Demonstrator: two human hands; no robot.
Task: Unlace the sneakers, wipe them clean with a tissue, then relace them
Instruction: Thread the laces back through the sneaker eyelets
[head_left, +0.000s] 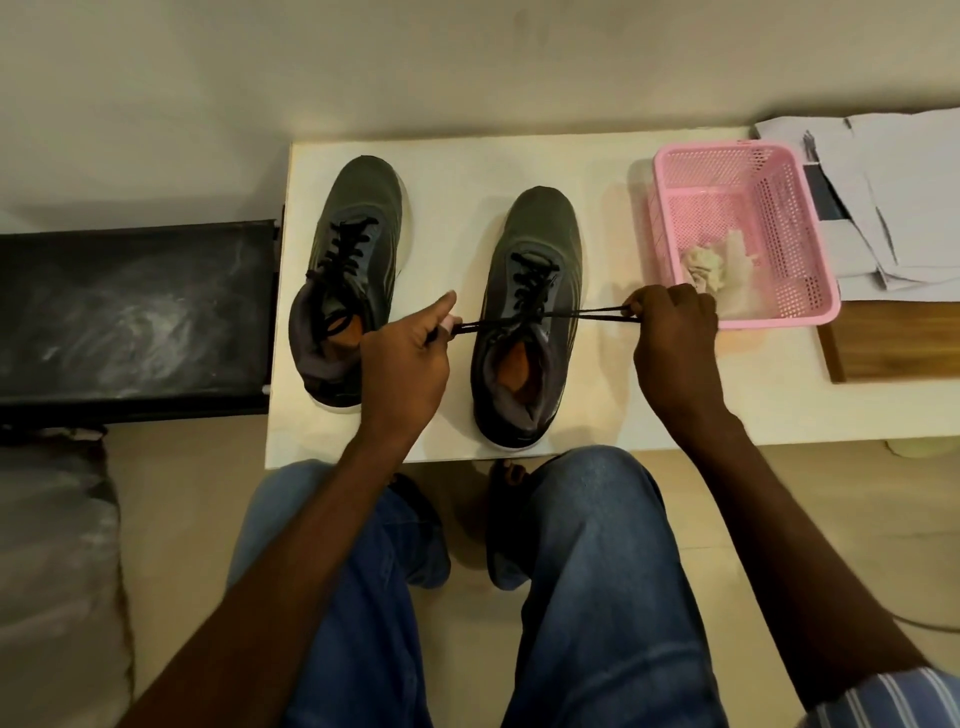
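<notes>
Two dark grey sneakers stand side by side on a white table (457, 171), toes pointing away from me. The left sneaker (345, 270) is laced with a black lace. The right sneaker (530, 312) is laced too, and its black lace (576, 314) is stretched taut sideways over the tongue. My left hand (408, 358) pinches one looped end of that lace to the left of the shoe. My right hand (672, 332) pinches the other looped end to the right of it. A crumpled tissue (711, 265) lies in a pink basket.
The pink mesh basket (670, 182) stands at the table's right, close to my right hand. Papers (893, 197) and a wooden board (893, 343) lie further right. A black dusty box (135, 317) sits left of the table. My knees in jeans are below the front edge.
</notes>
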